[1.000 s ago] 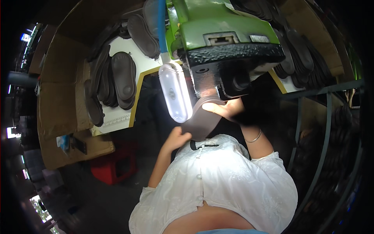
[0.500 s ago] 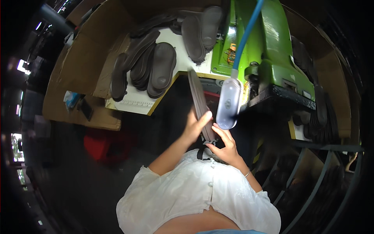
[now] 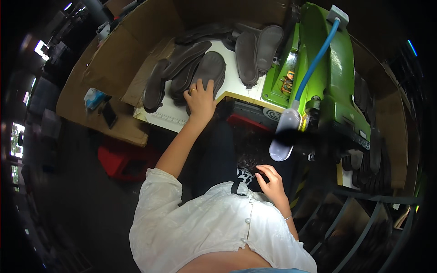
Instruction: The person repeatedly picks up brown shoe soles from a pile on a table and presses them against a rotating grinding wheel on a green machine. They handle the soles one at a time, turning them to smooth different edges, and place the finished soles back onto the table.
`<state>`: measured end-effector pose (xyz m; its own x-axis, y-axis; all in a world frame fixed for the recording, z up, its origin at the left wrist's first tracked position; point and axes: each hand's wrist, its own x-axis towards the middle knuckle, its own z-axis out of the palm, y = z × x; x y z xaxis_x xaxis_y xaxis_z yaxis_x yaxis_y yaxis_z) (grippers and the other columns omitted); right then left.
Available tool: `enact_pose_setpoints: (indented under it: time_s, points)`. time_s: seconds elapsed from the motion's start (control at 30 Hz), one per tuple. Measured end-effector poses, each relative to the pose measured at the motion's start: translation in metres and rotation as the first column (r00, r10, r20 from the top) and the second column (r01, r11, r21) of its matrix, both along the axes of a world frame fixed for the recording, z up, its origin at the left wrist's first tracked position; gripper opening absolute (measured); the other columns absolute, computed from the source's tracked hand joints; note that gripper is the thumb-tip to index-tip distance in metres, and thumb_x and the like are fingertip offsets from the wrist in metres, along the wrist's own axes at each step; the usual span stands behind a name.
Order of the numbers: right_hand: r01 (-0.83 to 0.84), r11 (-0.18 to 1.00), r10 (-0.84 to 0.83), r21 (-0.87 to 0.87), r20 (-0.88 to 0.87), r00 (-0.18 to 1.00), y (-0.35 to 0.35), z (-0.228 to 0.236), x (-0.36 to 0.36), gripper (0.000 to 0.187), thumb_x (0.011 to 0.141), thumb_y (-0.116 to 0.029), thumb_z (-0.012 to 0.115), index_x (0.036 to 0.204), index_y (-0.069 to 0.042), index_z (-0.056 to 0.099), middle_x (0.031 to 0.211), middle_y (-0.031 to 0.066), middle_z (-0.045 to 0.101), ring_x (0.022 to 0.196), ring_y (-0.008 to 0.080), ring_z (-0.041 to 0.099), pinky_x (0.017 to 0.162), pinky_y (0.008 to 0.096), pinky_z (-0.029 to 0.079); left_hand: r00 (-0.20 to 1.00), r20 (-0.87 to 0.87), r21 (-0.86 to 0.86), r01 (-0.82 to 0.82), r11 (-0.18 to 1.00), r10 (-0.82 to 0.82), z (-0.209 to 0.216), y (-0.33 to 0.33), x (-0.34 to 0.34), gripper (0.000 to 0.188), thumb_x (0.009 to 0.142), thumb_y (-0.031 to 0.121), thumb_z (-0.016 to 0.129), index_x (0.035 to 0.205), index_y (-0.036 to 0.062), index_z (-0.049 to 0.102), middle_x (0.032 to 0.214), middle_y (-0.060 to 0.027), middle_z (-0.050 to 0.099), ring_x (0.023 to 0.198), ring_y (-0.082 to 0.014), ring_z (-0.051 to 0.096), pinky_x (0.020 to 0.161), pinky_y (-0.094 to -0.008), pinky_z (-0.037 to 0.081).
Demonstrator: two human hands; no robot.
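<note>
My left hand (image 3: pixel 201 100) reaches forward onto the near end of a dark grey shoe sole (image 3: pixel 211 66), the top one of a pile on the white work surface (image 3: pixel 166 116). Its fingers are spread over the sole, and a ring shows on one of them. Close to my body, my right hand (image 3: pixel 272 183) hangs in the air with fingers apart and nothing in it. A clear, rounded lamp-like piece (image 3: pixel 287 132) on a blue hose (image 3: pixel 317 61) hangs just beyond that hand.
A green machine (image 3: pixel 337 68) stands right of the surface. Further soles (image 3: pixel 247 59) lie at the back, inside cardboard walls (image 3: pixel 109 59). On a left cardboard ledge rests a dark phone-like object (image 3: pixel 109 113). Below are a red stool-like object (image 3: pixel 123 159) and, at right, a metal rack (image 3: pixel 346 218).
Both hands held a shoe sole upright before my body. Now my left hand has moved forward and left onto the pile, and my right hand is free. The view has shifted slightly.
</note>
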<state>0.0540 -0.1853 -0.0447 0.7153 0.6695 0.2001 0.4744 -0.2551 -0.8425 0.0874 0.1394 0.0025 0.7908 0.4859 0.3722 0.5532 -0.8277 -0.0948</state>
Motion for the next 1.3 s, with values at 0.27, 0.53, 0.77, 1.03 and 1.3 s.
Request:
enact_pose_setpoints:
  time_s: [0.27,0.53,0.77,1.03,1.3]
  points:
    - [0.065,0.995,-0.066,-0.081,-0.012,0.998,-0.016,0.001,0.006,0.021,0.077,-0.006,0.062,0.097,-0.003,0.061,0.092,0.0137,0.061,0.079,0.0251,0.062,0.069,0.0305,0.049,0.775,0.626,-0.002,0.107,0.994,-0.082,0.012,0.044,-0.011,0.027,0.076,0.031,0.064,0.098,0.0153,0.061,0.107,-0.0080,0.053,0.103,-0.0273,0.048,0.086,-0.0404,0.035]
    - [0.027,0.996,-0.030,-0.082,-0.035,0.999,-0.014,-0.007,0.009,0.020,0.077,-0.005,0.062,0.096,-0.002,0.062,0.090,0.0131,0.062,0.076,0.0241,0.063,0.067,0.0300,0.049,0.735,0.212,-0.606,-0.418,0.677,0.644,-0.029,0.160,-0.087,0.105,0.059,0.038,0.077,0.135,0.0037,0.014,0.131,-0.0258,0.032,0.122,-0.0422,0.030,0.099,-0.0497,0.028]
    - [-0.041,0.997,0.039,-0.066,-0.037,0.999,0.005,-0.003,0.007,0.019,0.077,-0.006,0.061,0.096,-0.001,0.062,0.089,0.0134,0.062,0.076,0.0245,0.063,0.067,0.0300,0.049,0.538,0.496,-0.867,0.352,0.353,0.681,-0.037,0.165,-0.109,0.065,0.072,0.028,0.072,0.120,-0.0034,0.042,0.109,-0.0155,0.055,0.098,-0.0252,0.056,0.078,-0.0358,0.047]
    - [0.087,0.967,0.103,0.239,-0.680,0.726,0.001,-0.010,0.006,0.038,0.081,-0.007,0.063,0.115,0.003,0.051,0.104,0.0125,0.060,0.095,0.0147,0.058,0.083,0.0266,0.046,0.520,0.279,-0.593,0.755,-0.282,0.807,-0.034,-0.064,-0.105,0.022,0.081,0.009,0.062,0.103,0.0075,0.056,0.094,-0.0042,0.060,0.077,-0.0135,0.060,0.054,-0.0250,0.047]
    - [-0.048,0.978,0.179,0.202,-0.705,0.686,-0.018,0.008,0.023,0.022,0.081,-0.014,0.065,0.095,0.003,0.061,0.080,-0.0002,0.062,0.072,0.0028,0.051,0.064,0.0203,0.044,0.807,0.562,-0.709,0.583,-0.396,0.183,-0.033,-0.171,-0.099,0.037,0.078,0.009,0.065,0.109,-0.0024,0.050,0.105,-0.0099,0.057,0.099,-0.0154,0.053,0.088,-0.0307,0.041]
